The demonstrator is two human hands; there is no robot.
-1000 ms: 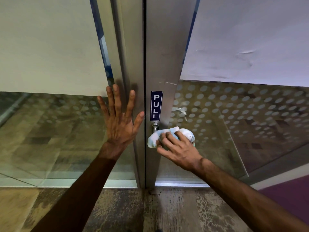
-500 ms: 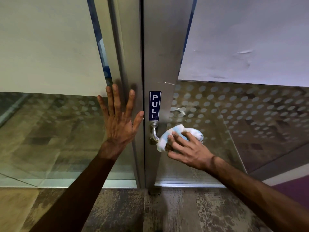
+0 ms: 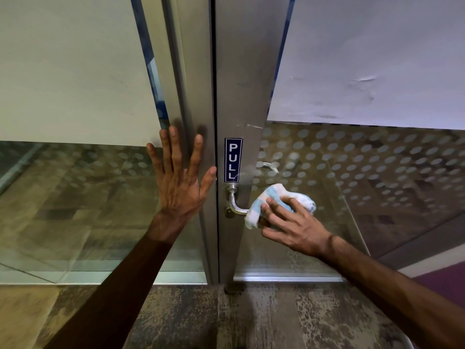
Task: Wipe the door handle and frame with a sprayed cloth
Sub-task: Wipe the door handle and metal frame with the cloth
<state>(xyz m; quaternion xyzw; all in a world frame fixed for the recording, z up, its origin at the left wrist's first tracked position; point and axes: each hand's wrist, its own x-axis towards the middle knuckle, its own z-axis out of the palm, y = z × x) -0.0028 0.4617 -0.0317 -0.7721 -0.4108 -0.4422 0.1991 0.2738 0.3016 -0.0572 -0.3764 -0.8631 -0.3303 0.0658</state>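
Observation:
A metal lever door handle (image 3: 235, 203) juts from the grey metal door frame (image 3: 247, 84), just below a blue PULL sign (image 3: 232, 159). My right hand (image 3: 294, 222) grips a white and light-blue cloth (image 3: 274, 197) wrapped around the lever's free end; the bend and base of the handle are bare. My left hand (image 3: 180, 177) lies flat with fingers spread on the fixed frame post (image 3: 191, 71) left of the door gap.
Glass panels with frosted film and dot patterns flank the frame on both sides. A second handle (image 3: 268, 165) shows through the glass behind the door. A worn, mottled floor (image 3: 264, 318) runs along the bottom.
My right hand slid the cloth rightwards along the lever, from over the handle's base to its outer end, uncovering the bend. My left hand stayed flat on the frame.

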